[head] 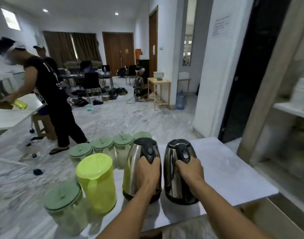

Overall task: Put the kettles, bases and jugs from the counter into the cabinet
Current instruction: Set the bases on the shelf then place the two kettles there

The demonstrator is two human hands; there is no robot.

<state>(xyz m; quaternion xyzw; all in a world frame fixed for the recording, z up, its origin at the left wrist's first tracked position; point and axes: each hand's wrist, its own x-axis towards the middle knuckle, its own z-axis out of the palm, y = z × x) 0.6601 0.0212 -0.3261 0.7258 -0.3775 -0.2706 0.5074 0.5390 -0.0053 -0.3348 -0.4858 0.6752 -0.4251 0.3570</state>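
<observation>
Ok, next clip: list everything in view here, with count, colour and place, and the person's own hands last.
kettles: two, steel with black handles, side by side on the counter, one in each hand
yellow-green jug: one, left of the kettles
green-lidded jugs: five clear ones; one near left, four in a row behind
counter: one, white
cabinet: one, open, at right, white container on a shelf
water bottle: one, blue, on the floor
wooden table: one, pale, by the wall
other people: several; nearest in black at left holding a yellow jug
left hand: gripping the left kettle's handle
right hand: gripping the right kettle's handle
</observation>
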